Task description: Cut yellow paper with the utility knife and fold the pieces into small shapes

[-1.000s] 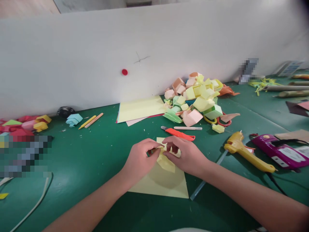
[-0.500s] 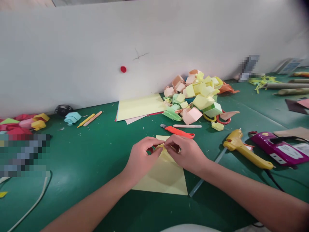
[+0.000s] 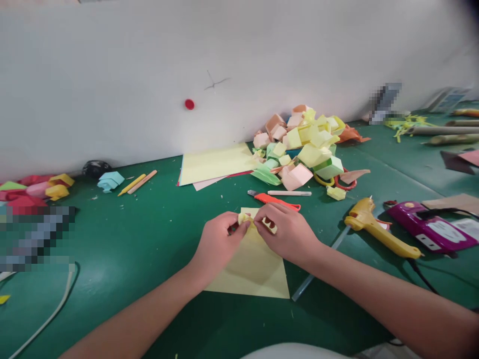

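Observation:
Between my two hands is a small yellow paper piece (image 3: pixel 245 218), partly hidden by the fingers. My left hand (image 3: pixel 220 244) pinches it from the left with thumb and forefinger. My right hand (image 3: pixel 288 232) pinches its other side, fingertips close to those of the left. Below both hands a pale yellow paper sheet (image 3: pixel 254 274) lies on the green table. Just beyond the right hand are an orange utility knife (image 3: pixel 279 201) and a pale pink pen-like stick (image 3: pixel 290 193).
A heap of folded paper shapes (image 3: pixel 303 149) stands by the wall, beside stacked paper sheets (image 3: pixel 213 164). To the right lie a yellow glue gun (image 3: pixel 381 232) with its glue stick (image 3: pixel 322 264) and a purple power strip (image 3: pixel 434 227). Two crayon-like sticks (image 3: pixel 137 183) lie left.
The small yellow paper piece has been turned and raised a little between my fingertips, so more of it shows. Both hands stay in nearly the same place; the view has shifted slightly.

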Demonstrator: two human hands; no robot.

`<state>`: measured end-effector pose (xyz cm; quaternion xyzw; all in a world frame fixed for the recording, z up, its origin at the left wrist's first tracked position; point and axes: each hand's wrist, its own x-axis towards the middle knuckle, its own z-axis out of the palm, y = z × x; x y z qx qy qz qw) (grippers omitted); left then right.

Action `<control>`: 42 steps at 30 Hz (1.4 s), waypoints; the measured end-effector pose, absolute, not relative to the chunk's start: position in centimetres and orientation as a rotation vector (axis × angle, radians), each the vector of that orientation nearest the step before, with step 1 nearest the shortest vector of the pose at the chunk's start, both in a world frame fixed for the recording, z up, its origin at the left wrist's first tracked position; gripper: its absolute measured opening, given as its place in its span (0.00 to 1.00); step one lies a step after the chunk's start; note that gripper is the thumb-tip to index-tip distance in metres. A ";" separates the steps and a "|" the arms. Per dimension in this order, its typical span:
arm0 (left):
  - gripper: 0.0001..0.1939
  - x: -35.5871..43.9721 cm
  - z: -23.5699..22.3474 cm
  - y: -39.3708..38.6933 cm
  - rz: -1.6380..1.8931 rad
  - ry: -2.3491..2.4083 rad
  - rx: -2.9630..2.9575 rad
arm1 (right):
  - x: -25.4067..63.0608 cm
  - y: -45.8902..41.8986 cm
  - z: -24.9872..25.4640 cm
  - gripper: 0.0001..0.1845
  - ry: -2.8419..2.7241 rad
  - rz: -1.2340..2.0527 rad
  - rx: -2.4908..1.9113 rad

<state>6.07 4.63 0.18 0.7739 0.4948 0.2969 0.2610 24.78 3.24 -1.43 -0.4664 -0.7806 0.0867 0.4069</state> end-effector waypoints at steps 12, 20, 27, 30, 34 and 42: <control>0.21 5.7 0.3 4.8 0.798 1.383 2.252 | 25.1 3.3 -1.5 0.08 -1.991 0.511 -1.300; 0.13 5.7 0.1 4.5 0.651 1.324 2.265 | 25.1 3.2 -2.1 0.10 -2.132 0.110 -1.189; 0.12 5.8 0.0 4.4 0.592 1.294 2.258 | 24.9 3.0 -2.2 0.10 -2.151 0.013 -1.129; 0.13 5.8 0.1 4.4 0.528 1.279 2.239 | 24.9 3.1 -2.4 0.08 -2.141 0.096 -1.110; 0.15 5.7 0.4 4.5 0.474 1.296 2.184 | 24.9 3.2 -2.4 0.07 -2.139 0.188 -1.080; 0.14 5.3 0.5 4.1 0.676 1.232 2.089 | 25.1 3.2 -1.6 0.08 -2.081 0.195 -1.101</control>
